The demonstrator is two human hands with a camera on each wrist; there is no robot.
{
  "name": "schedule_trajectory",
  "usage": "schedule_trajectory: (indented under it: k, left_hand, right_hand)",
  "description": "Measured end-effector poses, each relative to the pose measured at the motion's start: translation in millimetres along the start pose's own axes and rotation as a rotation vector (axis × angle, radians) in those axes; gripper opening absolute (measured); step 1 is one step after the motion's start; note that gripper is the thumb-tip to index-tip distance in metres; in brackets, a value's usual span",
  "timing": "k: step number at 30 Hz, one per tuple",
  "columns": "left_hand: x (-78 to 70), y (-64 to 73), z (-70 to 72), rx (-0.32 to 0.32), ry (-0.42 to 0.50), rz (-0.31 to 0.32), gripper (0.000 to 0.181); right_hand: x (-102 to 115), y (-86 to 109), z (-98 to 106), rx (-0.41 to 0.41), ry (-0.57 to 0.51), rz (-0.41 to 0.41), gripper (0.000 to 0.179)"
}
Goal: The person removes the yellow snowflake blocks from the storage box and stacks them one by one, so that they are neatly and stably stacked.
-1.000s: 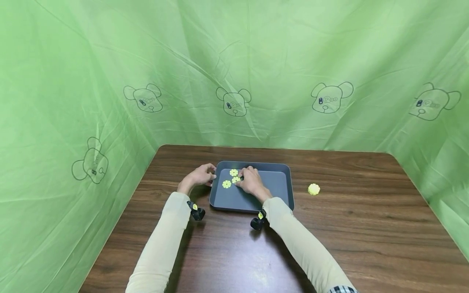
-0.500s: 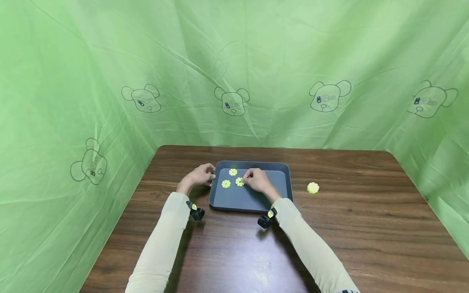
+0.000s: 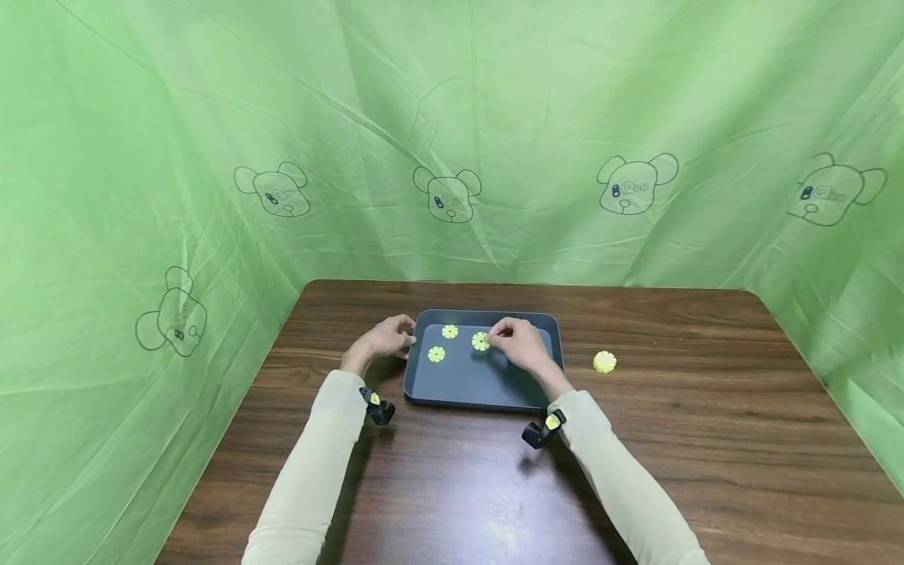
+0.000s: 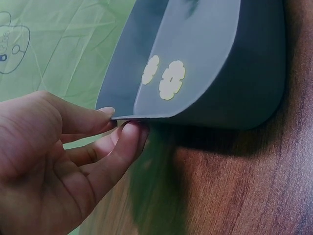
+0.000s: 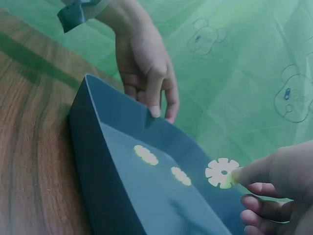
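Observation:
A dark grey rectangular tray [image 3: 459,384] lies on the table. My left hand [image 3: 384,337] pinches its left rim; in the left wrist view the thumb is on one side of the wall and fingertips on the other. My right hand [image 3: 521,345] pinches a yellow notched, flower-shaped disc [image 5: 215,172] by its edge between thumb and finger, held above the tray floor. Two similar discs lie flat in the tray's left part: one farther back [image 3: 450,331], one nearer [image 3: 436,355].
Right of the tray, a pile of yellow flower-shaped discs [image 3: 604,362] sits on the brown wooden table [image 3: 706,408]; their number cannot be told. Green cloth [image 3: 537,243] with bear-head drawings hangs behind and at the sides.
My right hand has moved right, carrying the third disc away from the two lying in the tray. My left hand stays at the tray's rim.

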State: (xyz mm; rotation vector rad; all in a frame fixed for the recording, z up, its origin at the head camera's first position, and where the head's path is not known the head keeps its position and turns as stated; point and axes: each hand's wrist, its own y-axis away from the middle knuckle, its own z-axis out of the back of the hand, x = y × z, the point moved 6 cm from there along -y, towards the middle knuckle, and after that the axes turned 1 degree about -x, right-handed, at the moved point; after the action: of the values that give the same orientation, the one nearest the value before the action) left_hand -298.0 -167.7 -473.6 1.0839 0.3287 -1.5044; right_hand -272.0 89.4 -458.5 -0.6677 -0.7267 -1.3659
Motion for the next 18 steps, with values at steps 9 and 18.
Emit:
schedule_trajectory:
  k: [9,18]
  left_hand:
    - [0.8,-0.6,-0.4,0.006,0.014,-0.002,0.035]
    - [0.7,-1.9,-0.2,0.012,0.018,-0.011,0.035]
  right_hand:
    - [0.4,13.5,27.3,-0.057,-0.018,0.033,0.012]
    - [-15.0,23.9,55.7,-0.126,-0.005,0.036,0.015]
